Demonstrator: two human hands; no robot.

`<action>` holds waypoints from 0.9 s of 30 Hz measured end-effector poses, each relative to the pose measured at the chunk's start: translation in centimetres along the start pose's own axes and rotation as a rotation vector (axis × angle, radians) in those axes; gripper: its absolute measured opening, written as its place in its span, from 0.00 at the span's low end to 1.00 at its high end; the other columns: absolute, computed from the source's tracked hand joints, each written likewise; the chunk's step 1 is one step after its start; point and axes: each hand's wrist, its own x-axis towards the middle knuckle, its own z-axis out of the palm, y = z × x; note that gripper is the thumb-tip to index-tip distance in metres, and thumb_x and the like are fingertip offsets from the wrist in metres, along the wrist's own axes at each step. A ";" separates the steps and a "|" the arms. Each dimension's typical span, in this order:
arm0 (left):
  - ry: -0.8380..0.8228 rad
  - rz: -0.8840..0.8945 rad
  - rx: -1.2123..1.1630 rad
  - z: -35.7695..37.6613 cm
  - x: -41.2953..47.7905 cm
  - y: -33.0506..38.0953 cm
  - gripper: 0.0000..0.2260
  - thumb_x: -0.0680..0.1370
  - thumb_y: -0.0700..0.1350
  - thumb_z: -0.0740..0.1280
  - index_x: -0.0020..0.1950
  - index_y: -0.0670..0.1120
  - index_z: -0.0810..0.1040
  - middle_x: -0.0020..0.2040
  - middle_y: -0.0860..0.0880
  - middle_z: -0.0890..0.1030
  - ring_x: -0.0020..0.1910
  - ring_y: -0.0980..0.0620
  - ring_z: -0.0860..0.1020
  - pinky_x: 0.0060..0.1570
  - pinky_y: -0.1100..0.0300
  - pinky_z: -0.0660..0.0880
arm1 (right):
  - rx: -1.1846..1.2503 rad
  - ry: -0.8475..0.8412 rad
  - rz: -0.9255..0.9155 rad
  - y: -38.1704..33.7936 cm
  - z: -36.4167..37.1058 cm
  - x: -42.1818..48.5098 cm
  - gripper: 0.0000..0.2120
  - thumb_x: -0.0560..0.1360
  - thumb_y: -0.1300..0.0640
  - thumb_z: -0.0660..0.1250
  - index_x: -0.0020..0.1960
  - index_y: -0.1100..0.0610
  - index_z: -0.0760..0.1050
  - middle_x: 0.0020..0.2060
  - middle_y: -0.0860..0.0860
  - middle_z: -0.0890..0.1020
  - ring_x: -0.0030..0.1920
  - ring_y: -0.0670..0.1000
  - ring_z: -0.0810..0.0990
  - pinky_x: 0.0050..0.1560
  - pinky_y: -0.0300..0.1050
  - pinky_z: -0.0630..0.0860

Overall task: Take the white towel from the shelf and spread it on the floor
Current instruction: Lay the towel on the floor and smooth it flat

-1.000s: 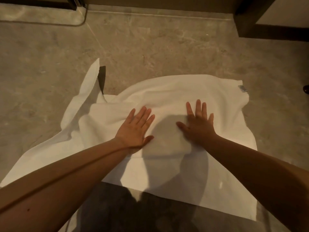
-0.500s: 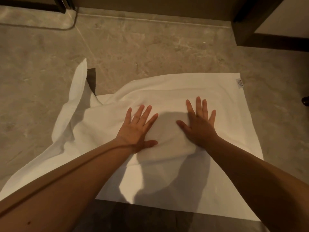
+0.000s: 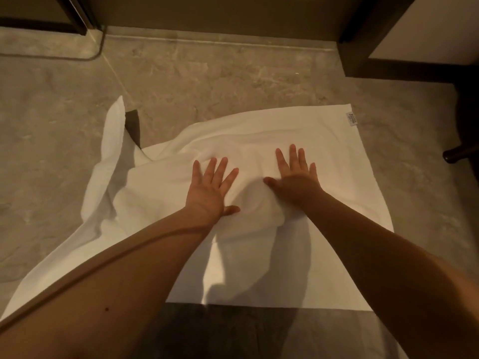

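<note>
The white towel lies on the grey stone floor, flat on its right side with a small label at the far right corner. Its left part is rumpled, and one flap stands folded up at the far left. My left hand presses flat on the towel's middle, fingers spread. My right hand presses flat beside it, a little to the right, fingers straight. Both forearms reach in from below and hide part of the near edge.
A dark wall base runs along the far side. A dark frame stands at the far right and a dark furniture foot at the right edge. A glass edge with dark framing sits at the far left.
Both hands have slid slightly forward over the towel, pushing the cloth. The far right corner lies flatter and squarer than before. The view has shifted a little.
</note>
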 end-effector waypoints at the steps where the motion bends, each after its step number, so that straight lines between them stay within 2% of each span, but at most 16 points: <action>1: -0.013 -0.014 0.000 -0.3 -0.2 0.3 0.38 0.77 0.68 0.45 0.75 0.49 0.31 0.76 0.44 0.32 0.75 0.41 0.35 0.70 0.35 0.37 | 0.063 0.051 0.012 -0.1 -0.2 -0.9 0.35 0.78 0.37 0.51 0.78 0.53 0.44 0.77 0.59 0.44 0.77 0.59 0.42 0.73 0.61 0.46; 3: 0.011 -0.012 -0.109 -0.5 -1.5 0.8 0.35 0.79 0.64 0.46 0.76 0.47 0.34 0.77 0.43 0.35 0.76 0.42 0.37 0.71 0.38 0.39 | 0.240 0.220 0.049 0.4 0.0 -3.7 0.31 0.80 0.43 0.55 0.77 0.57 0.53 0.77 0.60 0.52 0.76 0.60 0.50 0.75 0.57 0.50; 5: 0.114 0.026 -0.304 0.3 -3.6 1.8 0.30 0.82 0.57 0.48 0.77 0.45 0.39 0.78 0.44 0.39 0.77 0.45 0.40 0.73 0.42 0.40 | 0.356 0.326 0.068 1.8 1.5 -7.6 0.29 0.79 0.44 0.57 0.75 0.57 0.58 0.76 0.60 0.55 0.76 0.59 0.51 0.75 0.55 0.52; 7: 0.203 0.088 -0.426 1.9 -5.9 2.8 0.27 0.83 0.52 0.50 0.78 0.47 0.43 0.79 0.47 0.42 0.77 0.48 0.41 0.74 0.47 0.39 | 0.330 0.316 0.073 3.3 3.3 -11.5 0.31 0.78 0.42 0.57 0.76 0.54 0.55 0.77 0.58 0.52 0.76 0.58 0.48 0.74 0.55 0.50; 9: 0.228 0.127 -0.444 3.2 -7.5 3.3 0.26 0.82 0.49 0.50 0.78 0.49 0.44 0.79 0.49 0.42 0.76 0.50 0.39 0.74 0.48 0.37 | 0.248 0.264 0.042 4.3 4.5 -13.9 0.35 0.77 0.40 0.58 0.77 0.52 0.49 0.77 0.56 0.48 0.77 0.57 0.44 0.74 0.55 0.46; 12: 0.326 0.149 -0.363 3.5 -8.3 3.6 0.27 0.82 0.49 0.52 0.78 0.49 0.43 0.77 0.50 0.40 0.74 0.52 0.35 0.71 0.50 0.30 | 0.176 0.208 -0.019 5.1 4.5 -14.6 0.39 0.77 0.40 0.59 0.78 0.51 0.42 0.77 0.56 0.43 0.76 0.56 0.39 0.74 0.54 0.45; 15: 0.420 0.251 -0.109 2.9 -8.5 4.7 0.25 0.81 0.51 0.46 0.78 0.49 0.45 0.77 0.53 0.46 0.76 0.54 0.43 0.72 0.49 0.31 | 0.188 0.195 0.041 4.8 4.3 -14.4 0.41 0.76 0.39 0.59 0.78 0.52 0.39 0.77 0.55 0.41 0.76 0.56 0.38 0.75 0.56 0.47; 16: 0.436 0.271 0.000 2.8 -8.5 5.2 0.26 0.80 0.52 0.45 0.77 0.48 0.43 0.78 0.52 0.47 0.77 0.53 0.44 0.72 0.48 0.32 | 0.216 0.191 0.064 4.6 4.4 -14.6 0.42 0.76 0.39 0.60 0.78 0.53 0.39 0.77 0.55 0.41 0.76 0.56 0.38 0.75 0.57 0.47; 17: 0.435 0.309 0.114 2.9 -8.6 5.7 0.26 0.81 0.52 0.43 0.76 0.47 0.38 0.78 0.49 0.42 0.76 0.50 0.39 0.70 0.45 0.30 | 0.238 0.187 0.080 4.4 4.7 -14.9 0.42 0.76 0.39 0.60 0.78 0.53 0.39 0.77 0.55 0.41 0.76 0.56 0.38 0.75 0.58 0.47; 18: 0.408 0.359 0.186 3.1 -8.6 6.2 0.27 0.82 0.53 0.40 0.75 0.45 0.32 0.76 0.45 0.33 0.74 0.46 0.30 0.67 0.42 0.24 | 0.247 0.180 0.091 4.4 5.0 -15.3 0.43 0.76 0.38 0.60 0.77 0.52 0.38 0.77 0.54 0.40 0.76 0.55 0.37 0.75 0.58 0.45; 19: 0.349 0.397 0.214 3.3 -8.6 6.7 0.27 0.82 0.53 0.39 0.74 0.45 0.28 0.72 0.44 0.25 0.69 0.43 0.23 0.62 0.41 0.20 | 0.244 0.170 0.097 4.4 5.3 -15.7 0.43 0.75 0.37 0.59 0.77 0.51 0.37 0.77 0.53 0.39 0.76 0.55 0.37 0.74 0.57 0.43; 20: 0.292 0.408 0.219 3.5 -8.6 7.0 0.27 0.82 0.53 0.39 0.73 0.44 0.27 0.69 0.43 0.21 0.66 0.42 0.20 0.60 0.41 0.19 | 0.235 0.155 0.103 4.6 5.6 -16.1 0.43 0.75 0.35 0.57 0.77 0.50 0.36 0.77 0.53 0.38 0.76 0.55 0.36 0.74 0.57 0.42; 23: 0.251 0.371 0.175 3.5 -8.7 7.4 0.26 0.82 0.52 0.39 0.73 0.44 0.28 0.70 0.43 0.23 0.65 0.42 0.21 0.62 0.43 0.22 | 0.157 0.084 0.124 5.4 6.2 -16.9 0.42 0.75 0.31 0.50 0.77 0.51 0.36 0.77 0.54 0.37 0.76 0.56 0.35 0.73 0.60 0.40; 27: 0.276 0.408 0.141 3.5 -9.5 7.8 0.28 0.82 0.57 0.39 0.72 0.44 0.27 0.70 0.44 0.23 0.67 0.43 0.22 0.62 0.43 0.21 | 0.058 0.005 0.069 6.9 6.2 -17.7 0.41 0.73 0.29 0.44 0.77 0.49 0.35 0.76 0.53 0.36 0.75 0.55 0.32 0.72 0.63 0.40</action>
